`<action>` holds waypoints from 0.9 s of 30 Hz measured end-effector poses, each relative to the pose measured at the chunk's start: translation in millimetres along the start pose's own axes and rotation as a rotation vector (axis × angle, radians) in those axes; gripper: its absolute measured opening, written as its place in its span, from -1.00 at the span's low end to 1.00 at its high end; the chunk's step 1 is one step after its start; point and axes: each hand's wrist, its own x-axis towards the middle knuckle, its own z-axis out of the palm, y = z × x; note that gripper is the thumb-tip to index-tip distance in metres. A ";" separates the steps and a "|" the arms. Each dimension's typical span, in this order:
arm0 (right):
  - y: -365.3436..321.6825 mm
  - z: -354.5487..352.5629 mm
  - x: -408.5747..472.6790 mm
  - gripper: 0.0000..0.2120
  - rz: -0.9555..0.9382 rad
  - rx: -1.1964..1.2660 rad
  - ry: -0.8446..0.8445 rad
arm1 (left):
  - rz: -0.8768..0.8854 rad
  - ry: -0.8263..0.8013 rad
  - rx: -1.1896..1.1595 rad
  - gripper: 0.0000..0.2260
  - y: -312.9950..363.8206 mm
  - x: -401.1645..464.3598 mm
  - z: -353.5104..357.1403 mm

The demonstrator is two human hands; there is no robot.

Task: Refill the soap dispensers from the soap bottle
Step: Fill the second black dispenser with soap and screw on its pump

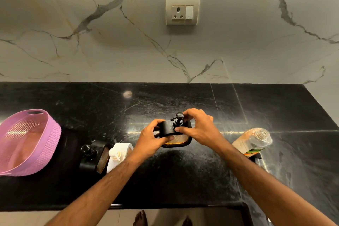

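Note:
A black-topped soap dispenser [180,140] with a clear lower body and a little amber liquid stands mid-counter. My left hand [151,138] grips its left side. My right hand [200,127] pinches the black pump collar [178,122] on top. The soap bottle [254,141], clear with orange liquid and no cap showing, stands to the right of my right forearm. Two more dispensers stand to the left: a black one [91,156] and a white one [118,156], partly hidden by my left forearm.
A pink plastic basket [27,141] sits at the counter's left end. The black stone counter [165,180] ends at a front edge near my body; bare feet show on the floor below. A wall socket [182,11] is set in the marble wall behind.

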 end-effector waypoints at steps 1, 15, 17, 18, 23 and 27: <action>-0.1 0.8 -0.3 -0.59 0.012 -0.011 -0.003 | 0.000 -0.003 -0.001 -0.57 0.3 -0.2 0.1; -5.7 -0.9 -0.7 -0.54 -0.009 0.047 -0.004 | 0.010 -0.030 0.010 -0.56 -5.6 0.5 1.2; -2.0 -1.5 1.1 -0.53 -0.003 0.093 -0.065 | 0.010 -0.021 0.007 -0.57 -5.6 -0.2 0.4; 0.1 -2.0 2.0 -0.52 0.006 0.113 -0.079 | 0.013 -0.020 0.007 -0.57 -5.3 -0.3 0.2; -1.5 8.3 1.8 -0.67 0.043 0.020 0.083 | 0.018 -0.018 0.022 -0.57 -3.4 -1.2 1.2; -7.1 18.0 -1.4 -0.62 0.047 -0.040 0.143 | 0.015 -0.022 0.023 -0.56 -1.8 -2.2 3.5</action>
